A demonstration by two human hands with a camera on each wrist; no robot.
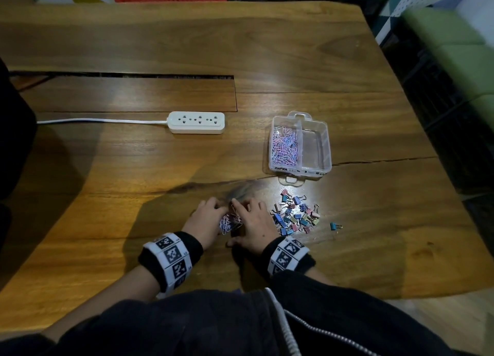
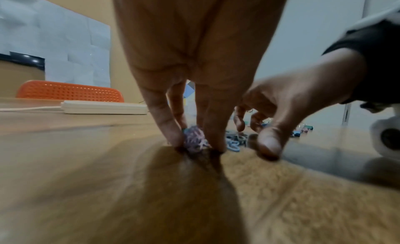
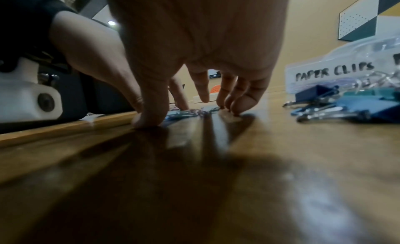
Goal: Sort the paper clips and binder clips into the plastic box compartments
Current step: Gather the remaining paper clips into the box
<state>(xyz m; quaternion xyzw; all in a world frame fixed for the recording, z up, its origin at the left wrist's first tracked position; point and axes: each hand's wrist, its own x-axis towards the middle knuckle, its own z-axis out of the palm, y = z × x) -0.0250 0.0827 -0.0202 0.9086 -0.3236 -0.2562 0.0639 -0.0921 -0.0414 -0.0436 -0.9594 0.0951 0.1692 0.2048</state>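
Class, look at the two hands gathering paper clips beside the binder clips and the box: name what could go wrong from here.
1. The left hand and right hand scoop a loose bunch of paper clips; some may slip out on the way to the box.
2. The binder clips lie right beside the right hand, so one could get swept in.
3. One binder clip lies apart and may be missed.

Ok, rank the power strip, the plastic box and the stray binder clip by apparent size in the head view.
1. plastic box, the largest footprint.
2. power strip, about as long but clearly slimmer.
3. stray binder clip, tiny beside either one.
The clip lies nearer the camera and still looks smallest, so its place is safe.
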